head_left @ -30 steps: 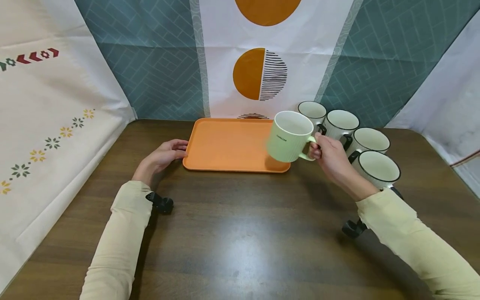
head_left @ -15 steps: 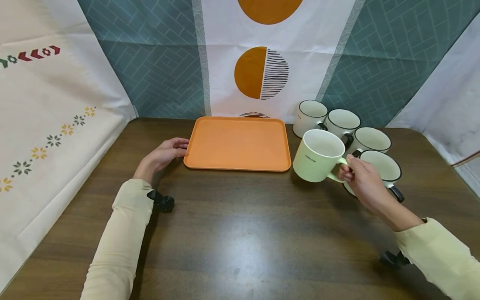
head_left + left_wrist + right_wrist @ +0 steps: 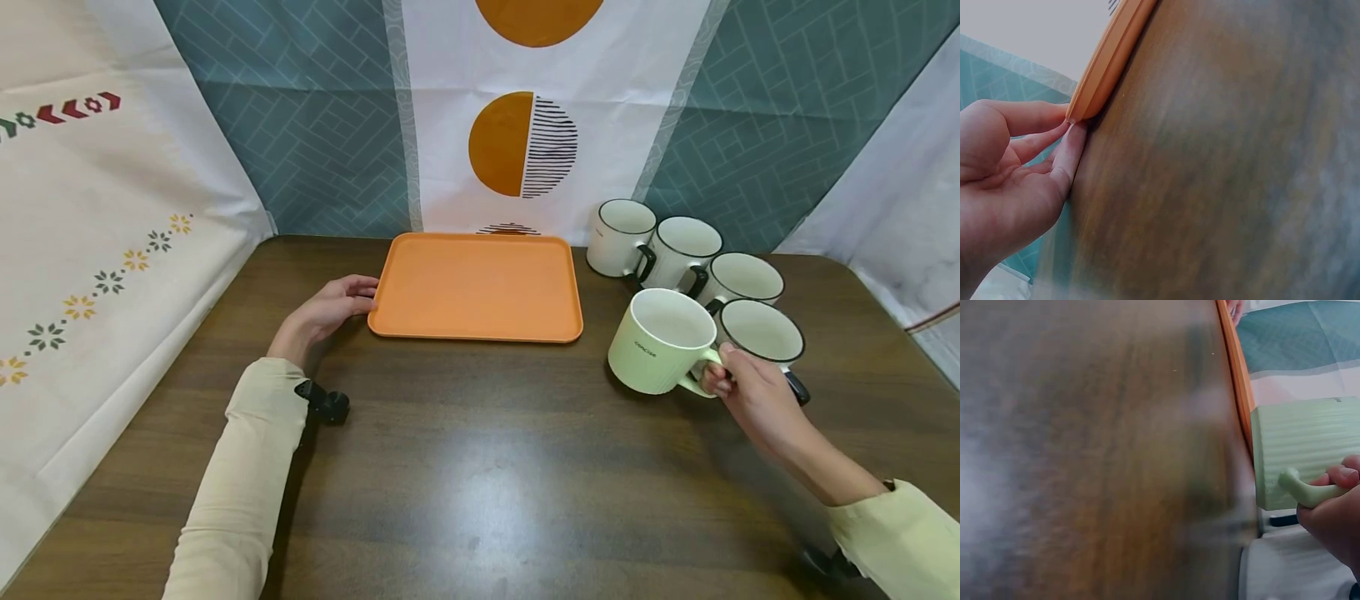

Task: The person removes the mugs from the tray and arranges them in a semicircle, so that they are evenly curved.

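Note:
A pale green ribbed mug (image 3: 662, 342) with a small dark word on its side is upright, low over the wooden table at centre right. My right hand (image 3: 765, 400) grips it by the handle. In the right wrist view the mug's base lies close along the tabletop and my fingers (image 3: 1349, 477) curl round the handle. An orange rectangular tray (image 3: 480, 287) lies flat at the back of the table. My left hand (image 3: 330, 312) is at its left edge; in the left wrist view thumb (image 3: 1071, 150) and forefinger pinch the tray's rim.
Several white mugs with black rims and black handles stand in a curved row at the back right, including the far one (image 3: 617, 250) and the near one (image 3: 761, 329), partly behind the green mug. A patterned cloth (image 3: 330, 167) hangs behind the table (image 3: 450, 467).
My right hand has carried the green mug from over the tray's right end rightward, toward me and down, in front of the white mugs. The left hand has stayed at the tray.

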A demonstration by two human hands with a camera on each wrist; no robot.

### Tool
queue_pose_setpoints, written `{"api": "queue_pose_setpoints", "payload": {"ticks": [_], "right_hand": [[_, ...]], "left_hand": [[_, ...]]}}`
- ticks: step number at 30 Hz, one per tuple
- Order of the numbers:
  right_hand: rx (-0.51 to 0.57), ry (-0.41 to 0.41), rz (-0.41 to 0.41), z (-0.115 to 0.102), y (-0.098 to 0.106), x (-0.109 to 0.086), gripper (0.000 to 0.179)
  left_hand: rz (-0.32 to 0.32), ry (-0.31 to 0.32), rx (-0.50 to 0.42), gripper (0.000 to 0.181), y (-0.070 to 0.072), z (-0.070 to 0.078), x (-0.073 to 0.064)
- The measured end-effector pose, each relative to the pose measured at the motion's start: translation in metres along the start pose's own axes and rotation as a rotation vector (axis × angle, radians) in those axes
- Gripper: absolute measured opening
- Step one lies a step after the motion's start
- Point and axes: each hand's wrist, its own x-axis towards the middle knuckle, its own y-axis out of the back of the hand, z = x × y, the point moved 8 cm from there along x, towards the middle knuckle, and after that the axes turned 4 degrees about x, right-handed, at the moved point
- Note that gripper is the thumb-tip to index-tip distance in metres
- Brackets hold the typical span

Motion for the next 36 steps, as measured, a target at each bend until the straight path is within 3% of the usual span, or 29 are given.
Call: {"api": "queue_pose_setpoints", "payload": {"ticks": [10,19,27,36], "right_hand": [[0.005,0.032,-0.023,0.001,0.005,-0.018,0.032],[-0.073,0.023,-0.041,0.001,0.01,-0.035,0.032],[-0.087,0.037,-0.005,0.001,0.019,-0.043,0.03],[-0.083,0.032,-0.006,0.002,0.024,-0.047,0.03]], "left_hand": [[-0.003,0.008,-0.01,0.056,0.0,0.0,0.001],[-0.004,0.01,-0.01,0.056,-0.001,0.0,0.0],[-0.002,0.023,-0.006,0.057,-0.002,-0.001,0.001],[0.005,-0.016,0.028,0.058,0.0,0.002,-0.004]]}}
